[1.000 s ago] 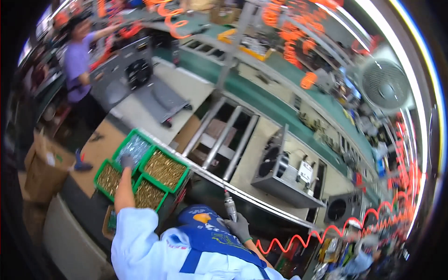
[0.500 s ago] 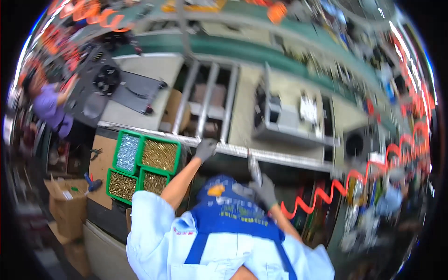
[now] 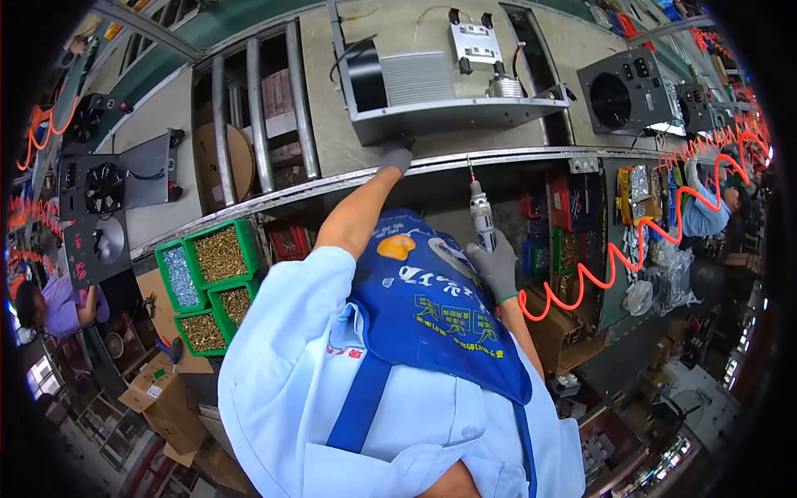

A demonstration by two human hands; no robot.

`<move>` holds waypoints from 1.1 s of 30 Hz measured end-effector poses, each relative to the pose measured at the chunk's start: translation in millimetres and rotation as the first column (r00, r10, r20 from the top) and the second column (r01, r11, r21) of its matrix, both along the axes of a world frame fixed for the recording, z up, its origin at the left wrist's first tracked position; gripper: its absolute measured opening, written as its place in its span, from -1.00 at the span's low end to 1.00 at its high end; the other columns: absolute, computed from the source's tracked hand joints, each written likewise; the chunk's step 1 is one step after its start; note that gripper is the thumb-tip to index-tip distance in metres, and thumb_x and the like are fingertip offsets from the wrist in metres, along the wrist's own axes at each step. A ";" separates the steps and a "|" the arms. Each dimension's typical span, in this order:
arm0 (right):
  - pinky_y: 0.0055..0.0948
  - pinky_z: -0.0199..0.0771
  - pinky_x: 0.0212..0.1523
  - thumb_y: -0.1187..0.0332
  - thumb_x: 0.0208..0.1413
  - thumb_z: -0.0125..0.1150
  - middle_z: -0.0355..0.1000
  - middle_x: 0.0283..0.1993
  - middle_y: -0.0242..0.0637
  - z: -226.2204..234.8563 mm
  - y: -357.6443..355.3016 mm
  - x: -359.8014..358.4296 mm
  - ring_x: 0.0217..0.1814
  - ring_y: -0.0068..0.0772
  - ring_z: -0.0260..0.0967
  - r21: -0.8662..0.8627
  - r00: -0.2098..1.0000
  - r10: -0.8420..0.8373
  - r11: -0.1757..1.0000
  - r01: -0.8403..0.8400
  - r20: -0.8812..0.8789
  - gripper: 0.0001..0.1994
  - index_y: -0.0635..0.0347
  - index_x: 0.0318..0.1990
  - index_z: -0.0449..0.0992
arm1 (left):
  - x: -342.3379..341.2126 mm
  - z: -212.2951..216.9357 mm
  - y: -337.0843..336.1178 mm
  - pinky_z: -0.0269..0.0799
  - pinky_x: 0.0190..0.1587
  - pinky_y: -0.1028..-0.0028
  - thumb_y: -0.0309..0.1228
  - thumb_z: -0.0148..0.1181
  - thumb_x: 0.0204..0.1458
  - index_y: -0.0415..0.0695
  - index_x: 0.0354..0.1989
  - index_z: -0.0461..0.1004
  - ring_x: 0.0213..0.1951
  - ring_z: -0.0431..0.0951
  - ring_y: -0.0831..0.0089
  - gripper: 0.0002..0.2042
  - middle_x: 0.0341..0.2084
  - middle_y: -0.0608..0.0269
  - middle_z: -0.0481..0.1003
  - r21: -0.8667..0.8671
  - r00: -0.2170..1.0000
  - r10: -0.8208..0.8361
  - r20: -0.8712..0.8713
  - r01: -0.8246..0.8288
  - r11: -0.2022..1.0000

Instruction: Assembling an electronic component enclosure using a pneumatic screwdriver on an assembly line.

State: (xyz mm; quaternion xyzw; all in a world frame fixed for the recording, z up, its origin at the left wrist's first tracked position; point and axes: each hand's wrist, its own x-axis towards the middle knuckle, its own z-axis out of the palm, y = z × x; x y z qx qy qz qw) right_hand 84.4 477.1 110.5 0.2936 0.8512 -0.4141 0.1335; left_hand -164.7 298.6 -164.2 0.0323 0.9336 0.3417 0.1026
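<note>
My right hand point(image 3: 496, 267), in a grey glove, is closed around a silver air screwdriver point(image 3: 481, 217). Its thin bit points away from me, toward the metal rail along the bench edge. My left hand point(image 3: 397, 157), gloved in grey too, is at that bench edge, against or just beside the near side of a dark grey metal chassis point(image 3: 448, 122); its fingers are largely hidden. Inside the chassis are a ribbed grey heat sink point(image 3: 418, 76) and a white block-shaped part point(image 3: 476, 41) with black corner feet.
Green bins point(image 3: 220, 256) of brass and silver screws stand at the left. A coiled orange air hose point(image 3: 610, 264) runs right from beside my right hand. Metal rollers point(image 3: 259, 116) span a bench gap. Another chassis point(image 3: 627, 91) sits right; a co-worker point(image 3: 62, 303) is far left.
My view has swung to the right, so the chassis appears more central and closer. My left hand has moved right along the bench edge to the chassis. The screwdriver stays in my right hand.
</note>
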 end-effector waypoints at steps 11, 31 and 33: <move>-0.21 0.47 -0.13 0.18 -0.19 0.36 0.54 -0.28 -0.02 -10.4 4.2 -37.6 -0.22 -0.10 0.53 -0.133 0.997 0.081 0.988 -0.082 -0.013 -0.52 0.25 -0.09 0.51 | 30.3 80.5 -53.5 0.52 -0.16 0.26 -0.39 0.16 0.00 -0.18 -0.19 0.59 -0.27 0.61 0.05 -0.77 -0.31 -0.05 0.59 -0.019 0.984 -0.051 -0.172 0.049 0.999; -0.17 0.45 -0.10 0.05 -0.10 0.36 0.53 -0.21 -0.03 21.6 -47.1 -98.6 -0.16 -0.03 0.51 -0.145 0.984 0.173 0.975 -0.167 0.033 -0.54 0.18 -0.12 0.52 | -68.4 333.2 -77.6 0.57 -0.31 0.57 -0.49 0.09 0.20 -0.27 -0.04 0.51 -0.33 0.64 0.51 -0.79 -0.34 0.14 0.60 0.555 0.998 -0.055 -0.006 0.049 0.830; -0.17 0.45 -0.10 0.06 -0.09 0.36 0.53 -0.22 -0.04 27.4 -52.1 -100.7 -0.16 -0.04 0.51 -0.147 0.988 0.147 0.979 -0.138 0.049 -0.56 0.17 -0.14 0.53 | -105.2 336.4 -72.3 0.57 -0.31 0.58 -0.50 0.09 0.19 -0.27 -0.05 0.52 -0.35 0.64 0.52 -0.80 -0.37 0.15 0.60 0.498 0.989 -0.111 -0.095 0.144 0.855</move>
